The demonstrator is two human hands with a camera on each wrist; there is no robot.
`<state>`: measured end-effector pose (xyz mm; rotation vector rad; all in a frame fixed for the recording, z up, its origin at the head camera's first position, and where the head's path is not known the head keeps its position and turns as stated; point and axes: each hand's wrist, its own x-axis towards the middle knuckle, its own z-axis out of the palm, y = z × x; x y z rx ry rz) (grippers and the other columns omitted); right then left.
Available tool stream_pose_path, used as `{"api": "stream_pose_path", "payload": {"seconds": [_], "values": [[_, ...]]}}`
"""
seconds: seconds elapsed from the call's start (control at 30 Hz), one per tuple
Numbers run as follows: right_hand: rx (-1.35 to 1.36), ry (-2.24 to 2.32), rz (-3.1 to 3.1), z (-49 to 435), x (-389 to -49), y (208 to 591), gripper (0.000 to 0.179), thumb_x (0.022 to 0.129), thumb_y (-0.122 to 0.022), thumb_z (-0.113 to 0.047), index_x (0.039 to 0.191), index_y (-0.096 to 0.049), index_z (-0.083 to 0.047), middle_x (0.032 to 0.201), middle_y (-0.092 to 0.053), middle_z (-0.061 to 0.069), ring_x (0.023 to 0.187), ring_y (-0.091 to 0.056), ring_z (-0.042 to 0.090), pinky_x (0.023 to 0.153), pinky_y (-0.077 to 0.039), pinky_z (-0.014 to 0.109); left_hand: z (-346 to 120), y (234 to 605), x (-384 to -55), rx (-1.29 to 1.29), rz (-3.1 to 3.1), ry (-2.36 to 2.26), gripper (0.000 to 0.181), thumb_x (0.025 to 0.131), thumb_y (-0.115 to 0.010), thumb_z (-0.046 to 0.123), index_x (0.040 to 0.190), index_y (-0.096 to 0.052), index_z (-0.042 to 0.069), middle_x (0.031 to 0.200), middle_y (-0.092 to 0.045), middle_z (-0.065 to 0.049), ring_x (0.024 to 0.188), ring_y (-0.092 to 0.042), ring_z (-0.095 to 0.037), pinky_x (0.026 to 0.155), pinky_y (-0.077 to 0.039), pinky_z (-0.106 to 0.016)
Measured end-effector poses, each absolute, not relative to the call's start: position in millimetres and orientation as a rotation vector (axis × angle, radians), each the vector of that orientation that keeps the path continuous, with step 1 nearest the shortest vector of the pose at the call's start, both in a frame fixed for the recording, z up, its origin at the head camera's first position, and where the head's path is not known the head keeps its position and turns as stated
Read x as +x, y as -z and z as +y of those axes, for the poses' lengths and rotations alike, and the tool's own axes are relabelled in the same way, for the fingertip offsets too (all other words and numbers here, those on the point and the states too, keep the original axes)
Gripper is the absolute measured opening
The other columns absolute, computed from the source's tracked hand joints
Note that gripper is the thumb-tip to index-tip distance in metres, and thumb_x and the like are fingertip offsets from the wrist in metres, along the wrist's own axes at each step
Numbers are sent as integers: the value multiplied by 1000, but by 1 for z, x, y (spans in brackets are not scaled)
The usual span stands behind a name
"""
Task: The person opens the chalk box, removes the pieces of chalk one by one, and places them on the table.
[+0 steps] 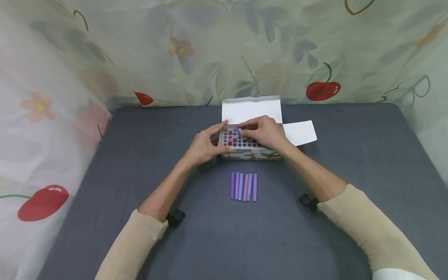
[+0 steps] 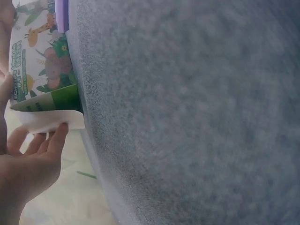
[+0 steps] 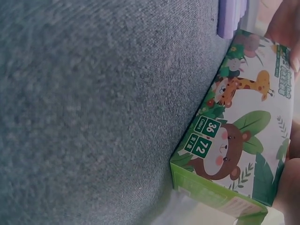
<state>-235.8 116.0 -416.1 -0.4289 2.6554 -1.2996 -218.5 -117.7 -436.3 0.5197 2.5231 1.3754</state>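
In the head view an opened cardboard box (image 1: 257,156) with animal pictures stands near the table's back edge. Its holed insert holds several pink and purple chalk sticks (image 1: 230,141) upright. My left hand (image 1: 202,147) grips the box's left end, thumb at the front edge and fingers towards the back. In the left wrist view those fingers (image 2: 57,140) lie against a white flap (image 2: 51,121). Thumb and forefinger of my right hand (image 1: 267,133) pinch the top of a light purple chalk stick (image 1: 239,130) at the insert. My right hand hides much of the insert's right half.
Several loose purple and pinkish chalk sticks (image 1: 240,186) lie in a row in front of the box. Its white lid (image 1: 250,111) stands raised at the back, and a side flap (image 1: 301,133) sticks out right. A patterned curtain (image 1: 210,50) hangs behind the dark table (image 1: 157,132).
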Motion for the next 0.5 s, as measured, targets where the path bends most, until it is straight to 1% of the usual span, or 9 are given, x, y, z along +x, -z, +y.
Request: {"api": "stream_pose_path", "payload": {"seconds": [0.17, 0.3, 0.4, 0.5], "values": [[-411, 1251, 2701, 112, -236, 419, 27, 92, -73, -26, 116, -77, -14, 98, -76, 5, 75, -68, 14, 65, -51, 29, -119, 437, -217, 517, 2522, -1379, 87, 84, -82, 32, 156, -34, 25, 158, -34, -8, 133, -48, -24, 103, -50, -33], [-408, 1211, 2741, 109, -236, 421, 27, 91, -74, -27, 116, -77, -15, 99, -76, 3, 74, -65, 13, 63, -49, 29, -120, 437, -217, 526, 2539, -1356, 87, 84, -81, 33, 156, -33, 25, 159, -34, -7, 136, -45, -23, 104, -49, -33], [-444, 1183, 2772, 106, -236, 422, 27, 91, -75, -27, 115, -77, -15, 103, -76, 3, 77, -64, 14, 66, -49, 30, -122, 438, -215, 518, 2549, -1354, 87, 84, -81, 33, 156, -33, 24, 159, -34, -7, 137, -43, -23, 105, -48, -33], [-490, 1161, 2805, 102, -235, 423, 25, 92, -74, -26, 114, -77, -14, 104, -76, 3, 80, -64, 14, 69, -49, 31, -123, 438, -215, 510, 2550, -1366, 87, 85, -81, 31, 156, -33, 23, 158, -35, -8, 134, -47, -23, 105, -48, -33]]}}
